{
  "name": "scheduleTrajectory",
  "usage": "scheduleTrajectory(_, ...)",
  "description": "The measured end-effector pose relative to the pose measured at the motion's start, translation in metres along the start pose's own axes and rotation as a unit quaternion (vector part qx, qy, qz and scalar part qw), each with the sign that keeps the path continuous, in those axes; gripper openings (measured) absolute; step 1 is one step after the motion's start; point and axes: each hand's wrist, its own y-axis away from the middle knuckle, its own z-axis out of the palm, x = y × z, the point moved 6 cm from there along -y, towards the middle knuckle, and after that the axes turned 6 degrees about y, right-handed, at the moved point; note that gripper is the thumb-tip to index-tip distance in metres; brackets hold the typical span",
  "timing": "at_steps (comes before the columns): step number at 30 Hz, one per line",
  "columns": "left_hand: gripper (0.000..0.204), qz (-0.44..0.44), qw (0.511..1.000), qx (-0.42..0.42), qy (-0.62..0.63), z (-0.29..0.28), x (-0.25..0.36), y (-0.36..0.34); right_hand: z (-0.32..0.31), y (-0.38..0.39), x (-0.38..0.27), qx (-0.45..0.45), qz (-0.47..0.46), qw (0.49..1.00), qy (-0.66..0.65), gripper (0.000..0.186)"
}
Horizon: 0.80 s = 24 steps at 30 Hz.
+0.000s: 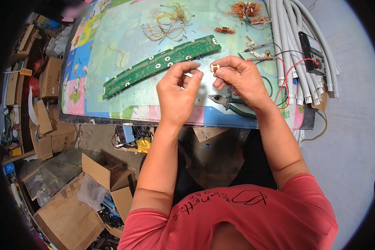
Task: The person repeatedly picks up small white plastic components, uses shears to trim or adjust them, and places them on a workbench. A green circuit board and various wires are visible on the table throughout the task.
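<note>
1 green circuit board, 1 pair of pliers, 1 meter, 2 test probes, 1 white-ended coil.

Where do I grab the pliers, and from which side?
Probably by the handles, from the right and above: the pliers lie with their metal nose pointing left and handles spreading rightward. The right hand, pinching a small white-and-brown part, hides one handle's end from view.

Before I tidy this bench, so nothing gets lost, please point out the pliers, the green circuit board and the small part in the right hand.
Pliers (226, 102): head view, near the pivot.
Green circuit board (162, 63): head view, middle of its face.
Small part (215, 68): head view, middle, between its pale ends.
</note>
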Motion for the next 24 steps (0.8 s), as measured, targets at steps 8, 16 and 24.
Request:
scheduleTrajectory(8,0.01,-0.01,0.999,-0.012,0.039,0.014,-0.003,0.011,0.006,0.001,0.0,-0.011,0.009,1.0,0.0,0.021)
scheduleTrajectory(16,0.006,-0.036,0.998,-0.001,0.051,0.01,-0.001,0.011,0.01,0.001,-0.002,-0.015,-0.026,0.999,0.037,0.02)
scheduleTrajectory(24,0.005,0.116,0.979,0.013,-0.165,0.011,0.015,0.013,0.01,0.005,-0.005,0.029,-0.05,0.991,0.119,0.018)
